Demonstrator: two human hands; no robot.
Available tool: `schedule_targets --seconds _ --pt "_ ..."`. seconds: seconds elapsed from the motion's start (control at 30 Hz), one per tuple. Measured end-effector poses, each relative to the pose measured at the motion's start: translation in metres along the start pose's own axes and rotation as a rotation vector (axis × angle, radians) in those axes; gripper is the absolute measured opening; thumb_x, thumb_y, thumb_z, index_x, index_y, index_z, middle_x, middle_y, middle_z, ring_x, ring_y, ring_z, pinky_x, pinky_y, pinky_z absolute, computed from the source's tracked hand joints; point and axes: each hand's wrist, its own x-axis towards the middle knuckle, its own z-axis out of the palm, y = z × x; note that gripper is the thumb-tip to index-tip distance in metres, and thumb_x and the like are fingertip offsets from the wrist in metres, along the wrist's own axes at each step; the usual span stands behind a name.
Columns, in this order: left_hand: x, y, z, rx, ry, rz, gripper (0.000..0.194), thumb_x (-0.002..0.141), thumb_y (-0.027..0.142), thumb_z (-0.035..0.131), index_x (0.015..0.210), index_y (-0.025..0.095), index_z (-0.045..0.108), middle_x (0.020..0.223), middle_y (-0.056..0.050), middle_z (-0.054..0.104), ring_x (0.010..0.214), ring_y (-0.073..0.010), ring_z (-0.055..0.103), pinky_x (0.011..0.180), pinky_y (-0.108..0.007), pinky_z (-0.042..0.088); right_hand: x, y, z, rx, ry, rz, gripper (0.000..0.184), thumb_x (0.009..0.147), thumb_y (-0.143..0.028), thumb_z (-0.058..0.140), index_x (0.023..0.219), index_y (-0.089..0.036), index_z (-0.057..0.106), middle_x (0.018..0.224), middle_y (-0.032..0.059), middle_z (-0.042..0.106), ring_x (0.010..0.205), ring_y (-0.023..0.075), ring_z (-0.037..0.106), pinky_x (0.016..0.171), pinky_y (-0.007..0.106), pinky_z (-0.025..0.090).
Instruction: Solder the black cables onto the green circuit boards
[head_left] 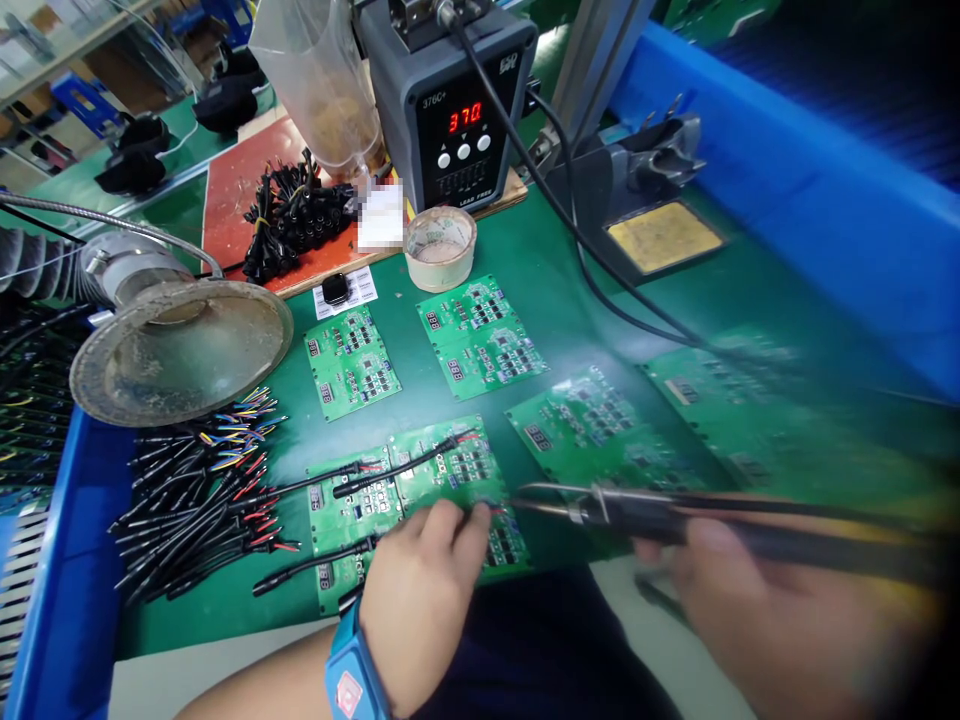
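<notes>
My left hand [431, 570], with a blue wristband [352, 665], is closed low over a green circuit board [442, 470]. Its fingertips pinch a black cable; a red wire end shows beside them, and most of the cable is hidden under the hand. My right hand [757, 600], blurred, grips a soldering iron [637, 507]. The iron's tip points left, close to my left fingertips; contact cannot be made out. More black cables [409, 465] lie across this board and the adjoining board [341, 520], their red wire ends on the pads.
Behind are more circuit boards [484, 335] and a tape roll [440, 248]. The soldering station [457, 120] reads 370; the iron's stand [637, 180] is right of it. A fume extractor hood [180, 350] overhangs loose cables [202, 520] at left. Blue bin walls [810, 200] flank the mat.
</notes>
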Motion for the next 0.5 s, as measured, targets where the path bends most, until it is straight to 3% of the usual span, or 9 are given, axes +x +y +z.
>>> schedule_targets --seconds 0.17,0.5 --pt "0.0014 -0.0006 -0.0006 0.015 -0.004 -0.014 0.04 0.078 0.009 0.054 0.117 0.018 0.048 0.08 -0.003 0.052 0.063 -0.0173 0.054 0.051 -0.031 0.053 -0.0008 0.0016 0.0007 -0.029 -0.02 -0.077 0.018 0.074 -0.011 0.046 0.067 -0.027 0.049 0.055 -0.0046 0.053 0.055 0.0124 0.055 0.052 0.025 0.046" --pt "0.004 0.001 -0.0025 0.086 -0.073 -0.028 0.04 0.079 0.01 0.052 0.117 0.021 0.048 0.084 -0.004 0.049 0.063 -0.0149 0.054 0.051 -0.028 0.052 0.0004 0.0017 0.0009 -0.003 -0.032 -0.038 0.021 0.073 -0.009 0.046 0.065 -0.028 0.051 0.055 -0.0052 0.053 0.054 0.0133 0.054 0.052 0.027 0.046"
